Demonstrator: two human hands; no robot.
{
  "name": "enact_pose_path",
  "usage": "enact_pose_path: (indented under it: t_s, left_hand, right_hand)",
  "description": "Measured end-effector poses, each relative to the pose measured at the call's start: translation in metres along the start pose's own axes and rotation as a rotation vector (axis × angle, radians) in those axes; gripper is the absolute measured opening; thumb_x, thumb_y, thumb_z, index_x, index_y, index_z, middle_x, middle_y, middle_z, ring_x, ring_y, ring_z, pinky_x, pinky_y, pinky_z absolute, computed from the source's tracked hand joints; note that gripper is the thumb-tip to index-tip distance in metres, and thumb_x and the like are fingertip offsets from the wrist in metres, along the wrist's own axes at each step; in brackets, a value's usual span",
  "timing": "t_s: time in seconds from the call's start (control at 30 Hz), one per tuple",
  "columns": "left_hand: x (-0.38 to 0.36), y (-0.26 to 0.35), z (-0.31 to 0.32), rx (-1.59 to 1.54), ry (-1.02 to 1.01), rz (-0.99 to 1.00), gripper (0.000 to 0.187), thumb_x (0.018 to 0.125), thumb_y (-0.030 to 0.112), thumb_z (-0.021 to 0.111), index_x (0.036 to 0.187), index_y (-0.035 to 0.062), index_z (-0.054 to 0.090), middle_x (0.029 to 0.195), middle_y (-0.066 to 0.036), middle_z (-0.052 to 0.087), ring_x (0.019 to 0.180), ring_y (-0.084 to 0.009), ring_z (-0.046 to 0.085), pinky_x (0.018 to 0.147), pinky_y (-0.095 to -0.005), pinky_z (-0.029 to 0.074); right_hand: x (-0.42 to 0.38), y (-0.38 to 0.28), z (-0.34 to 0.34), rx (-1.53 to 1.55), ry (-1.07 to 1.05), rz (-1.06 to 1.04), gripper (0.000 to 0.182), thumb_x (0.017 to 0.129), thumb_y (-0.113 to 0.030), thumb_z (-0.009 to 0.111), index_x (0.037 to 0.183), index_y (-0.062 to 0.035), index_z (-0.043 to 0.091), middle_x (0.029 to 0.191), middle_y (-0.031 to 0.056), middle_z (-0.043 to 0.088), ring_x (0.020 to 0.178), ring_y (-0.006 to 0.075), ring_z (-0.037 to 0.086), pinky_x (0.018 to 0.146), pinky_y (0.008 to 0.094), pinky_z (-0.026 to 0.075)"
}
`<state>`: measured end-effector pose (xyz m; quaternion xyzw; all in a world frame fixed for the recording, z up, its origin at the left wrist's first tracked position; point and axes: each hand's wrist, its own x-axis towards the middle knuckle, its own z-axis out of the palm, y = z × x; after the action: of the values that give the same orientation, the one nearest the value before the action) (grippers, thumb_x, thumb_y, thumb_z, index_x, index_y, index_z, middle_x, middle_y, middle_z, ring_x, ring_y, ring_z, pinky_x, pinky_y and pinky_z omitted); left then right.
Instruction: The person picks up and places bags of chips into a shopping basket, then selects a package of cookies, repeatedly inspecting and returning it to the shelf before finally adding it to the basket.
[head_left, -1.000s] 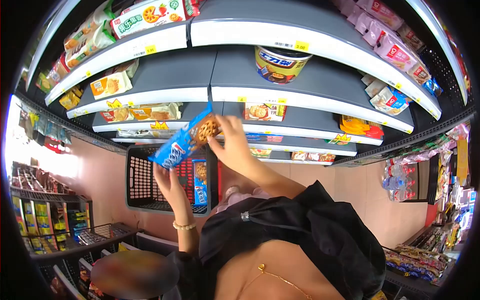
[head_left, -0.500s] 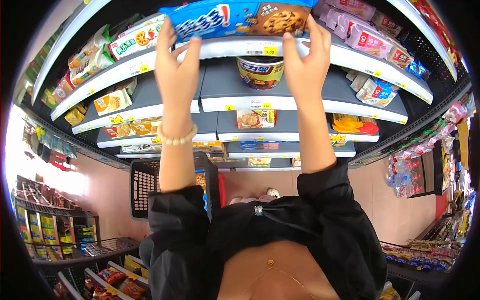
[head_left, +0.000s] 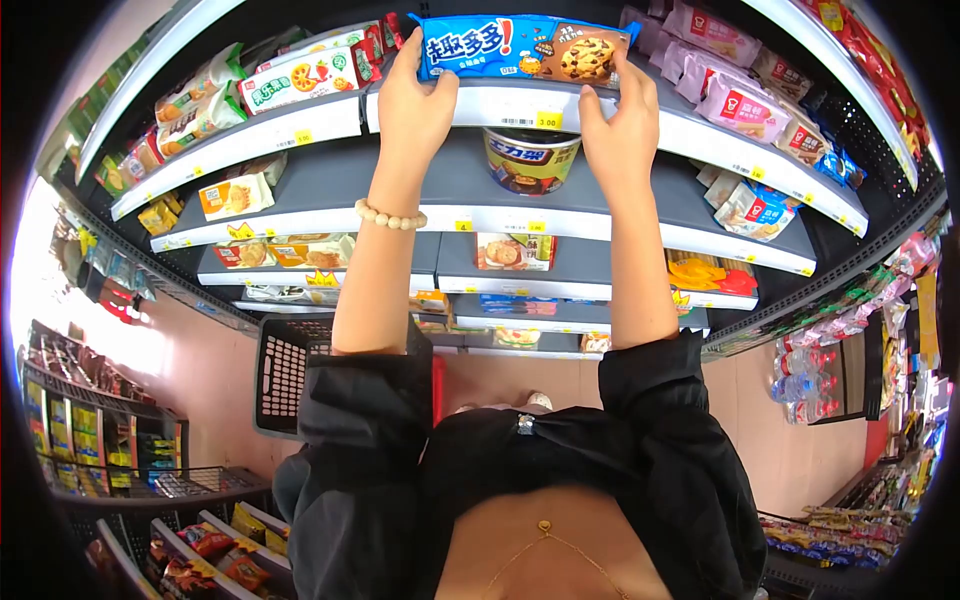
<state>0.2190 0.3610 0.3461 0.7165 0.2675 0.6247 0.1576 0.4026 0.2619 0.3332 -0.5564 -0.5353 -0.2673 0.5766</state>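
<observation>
A long blue pack of chocolate chip cookies lies along the upper shelf, its printed front facing me. Around its left end is my left hand, thumb at the lower edge and a beaded bracelet on the wrist. My right hand grips the opposite end, fingers at the pack's side and thumb low near the shelf edge. Just beneath the pack runs a white price strip with a yellow 3.00 tag. One shelf down, between my forearms, stands a round tub.
White and green snack packs sit left of the cookies; pink packs sit to the right. Lower shelves hold more boxes. A black shopping basket is below my left forearm. Bottled drinks stand at far right.
The cookie pack has come lower in view and flatter to the shelf, its front now fully visible. Both hands stay at its ends; my left hand has shifted right in view.
</observation>
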Motion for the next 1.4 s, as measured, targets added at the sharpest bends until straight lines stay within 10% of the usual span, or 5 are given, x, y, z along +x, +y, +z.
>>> enact_pose_path:
  t_s: [0.97, 1.4]
  left_hand:
    - [-0.060, -0.010, -0.038, -0.141, 0.169, 0.186, 0.032, 0.081, -0.007, 0.051, 0.111, 0.0005, 0.058, 0.116, -0.014, 0.058, 0.101, -0.0213, 0.058, 0.073, -0.0260, 0.052]
    - [-0.317, -0.101, -0.126, -0.071, 0.142, -0.656, 0.024, 0.088, -0.003, 0.050, 0.111, -0.0028, 0.056, 0.108, -0.010, 0.059, 0.098, -0.0178, 0.058, 0.085, -0.0268, 0.046]
  right_hand:
    - [-0.031, -0.016, 0.002, -0.017, 0.080, -0.136, 0.045, 0.079, -0.009, 0.059, 0.122, -0.0004, 0.050, 0.139, 0.0240, 0.034, 0.128, 0.0422, 0.032, 0.104, 0.0472, 0.028]
    - [-0.257, -0.113, 0.057, 0.608, -0.848, -0.063, 0.038, 0.077, -0.006, 0.059, 0.114, -0.0021, 0.054, 0.131, 0.0192, 0.042, 0.122, 0.0375, 0.041, 0.101, 0.0480, 0.034]
